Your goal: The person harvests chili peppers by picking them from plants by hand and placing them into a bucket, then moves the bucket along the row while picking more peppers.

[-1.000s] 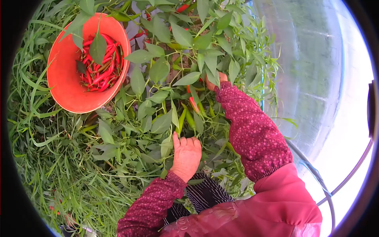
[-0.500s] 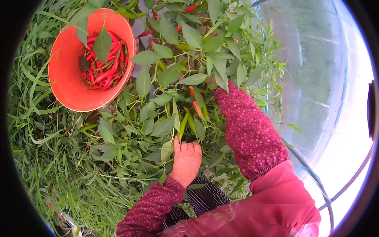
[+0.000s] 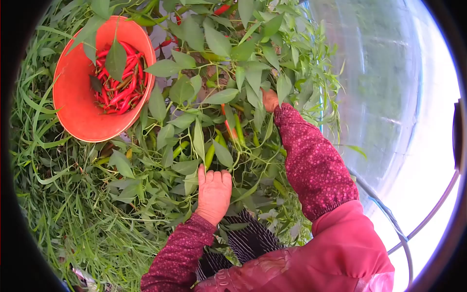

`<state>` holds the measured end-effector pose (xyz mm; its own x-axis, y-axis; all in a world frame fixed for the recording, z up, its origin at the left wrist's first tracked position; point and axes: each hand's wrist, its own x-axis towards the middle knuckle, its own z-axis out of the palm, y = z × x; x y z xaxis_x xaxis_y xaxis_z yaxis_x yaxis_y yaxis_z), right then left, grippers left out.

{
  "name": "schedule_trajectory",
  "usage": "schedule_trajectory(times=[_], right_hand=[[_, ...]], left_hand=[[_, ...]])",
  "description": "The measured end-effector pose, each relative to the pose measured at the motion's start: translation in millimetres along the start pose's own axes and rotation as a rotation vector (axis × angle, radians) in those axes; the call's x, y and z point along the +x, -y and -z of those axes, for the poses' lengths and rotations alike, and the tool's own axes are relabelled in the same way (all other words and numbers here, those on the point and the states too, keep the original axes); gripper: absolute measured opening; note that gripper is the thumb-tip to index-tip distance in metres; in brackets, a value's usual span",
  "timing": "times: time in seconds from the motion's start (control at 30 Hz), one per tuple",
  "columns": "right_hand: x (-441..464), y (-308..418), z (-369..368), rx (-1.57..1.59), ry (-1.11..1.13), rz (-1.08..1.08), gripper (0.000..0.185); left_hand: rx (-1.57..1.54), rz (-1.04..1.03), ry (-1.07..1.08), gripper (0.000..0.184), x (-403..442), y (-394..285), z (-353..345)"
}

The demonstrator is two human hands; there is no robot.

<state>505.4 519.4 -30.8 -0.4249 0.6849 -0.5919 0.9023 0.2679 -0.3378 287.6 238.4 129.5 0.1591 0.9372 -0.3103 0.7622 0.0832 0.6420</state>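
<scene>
Head view: the left hand is resting just beside a green chili pepper, the right hand among pepper leaves, both grips being impossible to tell; red chili peppers are lying in an orange-red bucket

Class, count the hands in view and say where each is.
2: the left hand just below a green pepper; the right hand farther up, partly hidden by leaves.

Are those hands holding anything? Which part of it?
Can't tell. The bare left hand is near the lower end of a long green pepper, but its fingers hide any grip. Broad green leaves partly screen the bare right hand.
</scene>
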Motion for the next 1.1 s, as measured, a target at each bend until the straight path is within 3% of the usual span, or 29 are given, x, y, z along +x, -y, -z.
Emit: schedule_trajectory(times=[0.03, 0.07, 0.2, 0.3, 0.33, 0.43, 0.5, 0.53, 0.57, 0.6, 0.63, 0.67, 0.7, 0.77, 0.8, 0.83, 0.87, 0.97, 1.03, 1.07, 1.1], right_hand=[[-7, -1, 3, 0.019, 0.11, -0.079, 0.045], [-13, 0, 3, 0.252, 0.15, -0.128, 0.048], [-40, 34, 33, 0.228, 0.236, -0.209, 0.053], [-52, 19, 26, 0.227, 0.203, -0.314, 0.047], [-76, 72, 66, 0.412, 0.116, -0.309, 0.038], [-89, 67, 82, 0.5, 0.078, -0.152, 0.03], [-101, 112, 124, 0.102, 0.225, -0.205, 0.028], [-110, 118, 125, 0.14, 0.221, -0.197, 0.027], [-119, 106, 112, 0.318, 0.168, -0.135, 0.028], [-134, 145, 111, 0.639, 0.125, -0.038, 0.028], [-149, 169, 121, 0.71, 0.287, -0.162, 0.021], [-161, 197, 113, 0.815, 0.334, -0.179, 0.016], [-170, 216, 111, 0.9, 0.358, -0.221, 0.012], [-184, 238, 104, 0.948, 0.474, -0.128, 0.011], [-187, 258, 100, 0.974, 0.515, -0.044, 0.011], [-188, 275, 98, 1.025, 0.572, 0.002, 0.012], [-187, 301, 99, 0.996, 0.494, 0.054, 0.013], [-161, 356, 80, 0.934, 0.282, 0.24, 0.023], [-138, 373, 64, 0.995, 0.195, 0.276, 0.045], [-128, 376, 56, 0.92, 0.086, 0.242, 0.046], [-123, 378, 54, 0.885, 0.025, 0.326, 0.044]], left_hand=[[-0.011, 0.004, -0.002, 0.031, -1, 1, 0], [-0.019, 0.005, 0.005, 0.031, -3, 3, 1], [-0.004, -0.029, 0.018, 0.034, -11, 20, 4], [0.002, -0.049, 0.05, 0.038, -14, 30, 4], [0.0, -0.063, 0.053, 0.04, -15, 30, 8], [-0.076, -0.049, -0.045, 0.038, -11, 26, 7], [-0.045, -0.018, -0.005, 0.036, -1, 19, 5], [-0.028, 0.023, 0.071, 0.037, 1, 16, 11], [-0.591, -0.063, -0.109, 0.045, -6, 33, -13], [-0.789, -0.127, -0.339, 0.054, -13, 25, 22], [-0.737, -0.059, -0.363, 0.054, -20, 19, 22], [-0.035, 0.06, 0.143, 0.053, -5, 9, 28], [-0.063, 0.097, 0.136, 0.056, -4, 15, 9], [-0.176, 0.001, -0.101, 0.054, -18, 16, -4], [-0.159, 0.006, -0.113, 0.054, -22, 19, -4], [-0.384, 0.026, -0.206, 0.051, -24, 18, 9], [-0.616, 0.056, -0.303, 0.048, -28, 16, 19], [-0.847, 0.141, -0.386, 0.04, -34, 8, 30], [-0.221, -0.027, -0.232, 0.039, -45, 16, 23], [-0.13, -0.051, -0.198, 0.041, -55, 19, 35], [-0.17, -0.034, -0.353, 0.04, -68, 21, 37]])
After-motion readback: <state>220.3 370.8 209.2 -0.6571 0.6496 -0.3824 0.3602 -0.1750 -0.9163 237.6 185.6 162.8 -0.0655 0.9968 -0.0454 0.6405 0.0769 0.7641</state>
